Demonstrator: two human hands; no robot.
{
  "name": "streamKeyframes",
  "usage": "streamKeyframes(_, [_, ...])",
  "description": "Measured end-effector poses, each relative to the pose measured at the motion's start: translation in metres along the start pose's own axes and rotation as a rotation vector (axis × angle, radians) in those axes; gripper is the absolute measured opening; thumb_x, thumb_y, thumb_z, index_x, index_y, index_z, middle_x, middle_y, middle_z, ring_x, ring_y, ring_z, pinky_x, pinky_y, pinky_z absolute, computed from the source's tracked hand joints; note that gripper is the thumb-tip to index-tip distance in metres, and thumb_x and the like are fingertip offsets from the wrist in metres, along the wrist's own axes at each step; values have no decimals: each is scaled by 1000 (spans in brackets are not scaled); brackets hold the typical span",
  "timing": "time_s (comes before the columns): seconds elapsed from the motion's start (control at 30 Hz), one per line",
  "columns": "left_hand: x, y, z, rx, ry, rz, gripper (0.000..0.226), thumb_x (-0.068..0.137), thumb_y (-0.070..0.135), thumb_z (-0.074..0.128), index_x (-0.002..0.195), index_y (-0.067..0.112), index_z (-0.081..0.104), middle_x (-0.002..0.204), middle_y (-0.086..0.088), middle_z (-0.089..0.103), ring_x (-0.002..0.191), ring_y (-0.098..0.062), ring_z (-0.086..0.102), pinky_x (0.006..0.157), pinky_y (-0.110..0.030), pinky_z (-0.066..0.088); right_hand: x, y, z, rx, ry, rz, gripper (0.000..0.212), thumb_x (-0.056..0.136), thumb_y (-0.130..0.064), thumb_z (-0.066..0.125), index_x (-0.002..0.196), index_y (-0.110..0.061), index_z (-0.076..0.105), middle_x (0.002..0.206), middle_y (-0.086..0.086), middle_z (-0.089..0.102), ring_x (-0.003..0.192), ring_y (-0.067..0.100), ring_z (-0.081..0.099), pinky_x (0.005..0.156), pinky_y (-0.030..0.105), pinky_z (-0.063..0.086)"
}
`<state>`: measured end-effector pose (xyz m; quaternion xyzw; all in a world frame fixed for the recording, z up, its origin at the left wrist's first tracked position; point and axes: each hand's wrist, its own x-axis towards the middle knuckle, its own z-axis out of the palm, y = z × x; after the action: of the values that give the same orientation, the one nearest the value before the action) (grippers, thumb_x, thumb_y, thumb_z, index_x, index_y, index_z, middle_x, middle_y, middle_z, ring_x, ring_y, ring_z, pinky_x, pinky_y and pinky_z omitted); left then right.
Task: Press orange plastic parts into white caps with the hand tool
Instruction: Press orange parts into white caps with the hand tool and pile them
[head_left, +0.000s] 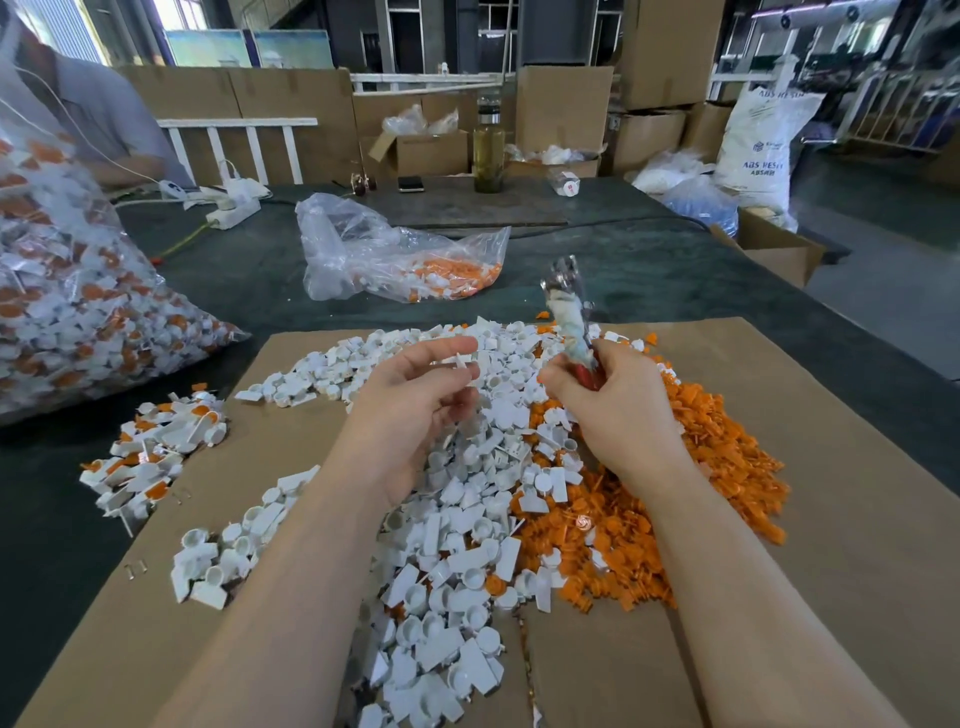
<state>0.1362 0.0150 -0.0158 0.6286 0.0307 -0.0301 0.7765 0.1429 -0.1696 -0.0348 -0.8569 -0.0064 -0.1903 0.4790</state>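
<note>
Small white plastic cap piece w/ a thin stem (464, 362) sits pinched betw. thumb and fingertips of the left hand (415, 405), centre of frame, raised just above the heap of loose white plastic caps (447, 551). Right hand (608, 410) is right beside it, fingers curled round the red handle of the hand tool (569, 317); tool's long axis runs up and slightly left from the fist, its shiny metal tip wrapped partway in dirty whitish tape, pointing to upper centre. So the cap lies left of the tool, at about handle level, the tip well above it; the left hand is nearer. My read: tool must tip down and over to meet the cap. Can't tell whether an orange part is already seated in it.

Pile of small orange plastic parts (691, 499) lies right of centre, touching the white heap, under the right wrist; ribbed, stubby shapes. Both heaps rest on flat brown cardboard (857, 493). Finished-looking white-and-orange pieces (150, 457) sit at left edge of the cardboard. Clear crinkly plastic bag of mixed pieces (78, 312) fills the left; a smaller clear bag w/ orange bits (405, 260) lies upper centre on the dark green table cover (649, 270).
</note>
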Motion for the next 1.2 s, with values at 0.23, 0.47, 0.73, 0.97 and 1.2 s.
streamKeyframes(0.23, [0,-5,8,67,24,84,20,96,1,58,109,13,67,97,3,77,84,-12,74,73,-23,59,-4,-5,4,91,-31,-88,4,88,-24,69,90,-24,66,78,-12,64,72,-4,57,59,10,45])
streamKeyframes(0.47, [-2,-6,11,-27,55,94,14,95,4,60,108,5,63,94,-3,78,88,-16,75,73,-23,60,-5,-4,6,23,6,-126,19,89,-27,68,75,-29,56,59,-16,53,56,-6,50,50,9,38])
streamKeyframes(0.73, [5,-7,-3,39,294,103,11,83,13,78,80,22,72,68,12,69,65,-6,61,66,-22,51,0,7,3,-312,-4,-50,20,89,-31,63,73,-29,52,67,-13,55,58,6,51,48,19,30])
streamKeyframes(0.97, [4,-7,-4,5,284,114,13,83,9,77,82,20,72,68,6,68,63,-8,60,65,-20,54,2,15,9,-457,-25,-36,17,88,-33,63,79,-27,50,68,-14,50,60,5,47,47,21,29])
streamKeyframes(1.2, [3,-6,-1,23,261,124,11,84,7,76,85,17,72,67,3,67,62,-11,58,63,-19,54,2,14,21,-601,-158,-57,5,88,-30,60,88,-27,56,86,-8,54,76,15,53,49,25,36])
